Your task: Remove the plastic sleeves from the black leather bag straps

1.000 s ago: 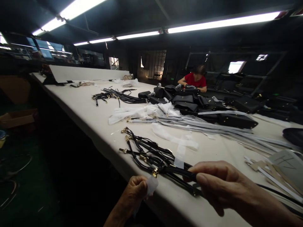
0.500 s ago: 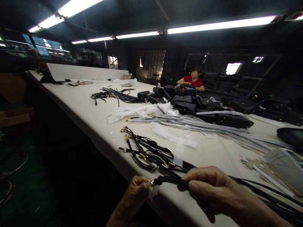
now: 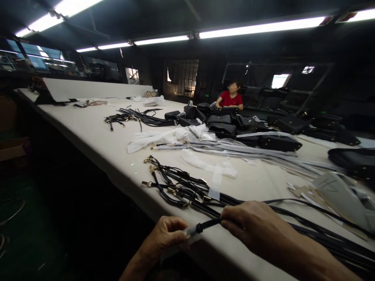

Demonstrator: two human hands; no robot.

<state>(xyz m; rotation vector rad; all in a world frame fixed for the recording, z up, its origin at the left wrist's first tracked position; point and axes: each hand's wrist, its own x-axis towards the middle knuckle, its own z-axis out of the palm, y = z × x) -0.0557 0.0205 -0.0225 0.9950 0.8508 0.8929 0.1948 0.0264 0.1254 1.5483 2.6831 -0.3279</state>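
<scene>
My right hand [image 3: 252,226] pinches a black strap [image 3: 209,224] near its end, above the near edge of the long white table [image 3: 96,132]. Fingers of my left hand [image 3: 166,236] are closed round a small clear plastic piece [image 3: 189,231] that covers the strap's tip. The strap trails off to the right behind my right hand. Just beyond lies a pile of black straps with gold clasps [image 3: 175,185].
Clear plastic sleeves and white wrapping [image 3: 181,138] lie mid-table, with more straps [image 3: 131,117] farther back and black bags [image 3: 234,127] beyond. Card pieces [image 3: 328,191] sit at the right. A person in a red shirt [image 3: 230,99] sits at the far side.
The strap's gold clasp, bare a second ago, is now covered by the clear plastic in my left hand. Both hands have drifted slightly left and the view has tilted.
</scene>
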